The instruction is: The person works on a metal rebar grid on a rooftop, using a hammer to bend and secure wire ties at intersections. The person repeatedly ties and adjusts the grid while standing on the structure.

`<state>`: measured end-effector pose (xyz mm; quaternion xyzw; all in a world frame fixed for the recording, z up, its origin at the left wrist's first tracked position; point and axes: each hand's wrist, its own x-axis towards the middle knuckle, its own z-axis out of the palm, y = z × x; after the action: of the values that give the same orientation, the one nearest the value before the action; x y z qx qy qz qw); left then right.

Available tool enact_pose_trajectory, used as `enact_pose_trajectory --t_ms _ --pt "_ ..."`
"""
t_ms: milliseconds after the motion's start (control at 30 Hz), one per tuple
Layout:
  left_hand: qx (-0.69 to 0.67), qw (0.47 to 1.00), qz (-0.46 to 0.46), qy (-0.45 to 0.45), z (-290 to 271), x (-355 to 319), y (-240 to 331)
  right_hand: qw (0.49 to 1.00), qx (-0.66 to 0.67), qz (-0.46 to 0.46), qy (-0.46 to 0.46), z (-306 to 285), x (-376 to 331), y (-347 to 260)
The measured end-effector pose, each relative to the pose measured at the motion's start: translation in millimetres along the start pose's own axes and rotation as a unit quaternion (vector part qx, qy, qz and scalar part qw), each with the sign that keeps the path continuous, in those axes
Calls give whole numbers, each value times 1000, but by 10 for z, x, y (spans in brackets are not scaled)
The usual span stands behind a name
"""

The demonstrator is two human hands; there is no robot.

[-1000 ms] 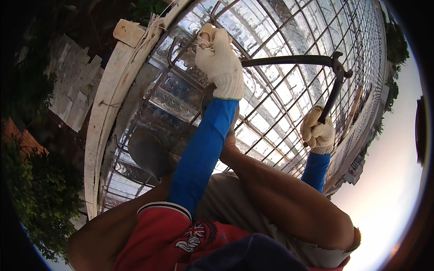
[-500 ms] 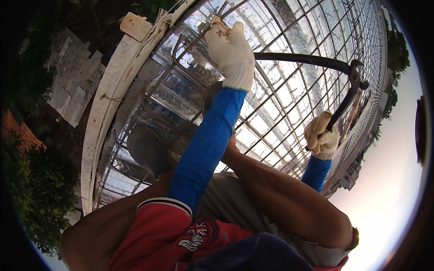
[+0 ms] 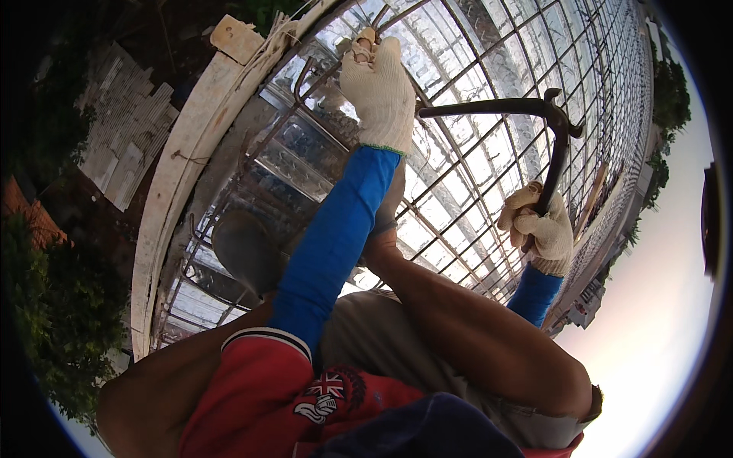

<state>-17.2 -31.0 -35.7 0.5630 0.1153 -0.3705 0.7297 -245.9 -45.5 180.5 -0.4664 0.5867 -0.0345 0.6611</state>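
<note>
My left hand [image 3: 378, 91], in a white knit glove, is raised at the far edge of a steel rebar mesh [image 3: 447, 156]. Its thumb and fingers are closed together by a bar crossing; what they pinch is too small to make out. On the right, my gloved right hand [image 3: 540, 227] grips one handle of black pincers [image 3: 561, 145]. Their jaws gape and the handles are spread wide. The other handle reaches left over the mesh, its tip just beside my left hand.
Beneath the mesh lies shiny metal decking [image 3: 294, 156]. A pale timber edge board [image 3: 172, 183] curves along the left, with a drop beyond it to corrugated roofing [image 3: 126, 130] and trees [image 3: 65, 320]. My boot [image 3: 244, 248] stands on the mesh. Sticks lie at right.
The pincers have swung, their jaws moving left and the free handle's tip coming into view. My left hand has shifted slightly left, and my right hand has moved only a little.
</note>
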Motion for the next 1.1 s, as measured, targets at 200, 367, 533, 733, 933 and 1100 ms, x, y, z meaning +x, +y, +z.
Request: enact_pose_trajectory --t_ms 200,367,533,733,933,1100 --pt "-89 991 -94 31 -78 -419 250 984 -154 51 75 -67 -350 -477" --pt "-145 978 -92 -119 19 -630 274 977 -187 54 91 235 -218 -841" --pt "-109 964 -82 -227 192 -766 319 944 -331 -1 1 456 287 -1038" --pt "-132 973 -115 -149 391 -925 230 932 -346 -110 5 698 871 -835" --pt "-71 968 -166 -175 198 -665 251 955 -295 -38 15 753 1164 -664" --pt "-83 992 -92 -34 29 -410 349 955 -294 7 -25 769 1334 -825"
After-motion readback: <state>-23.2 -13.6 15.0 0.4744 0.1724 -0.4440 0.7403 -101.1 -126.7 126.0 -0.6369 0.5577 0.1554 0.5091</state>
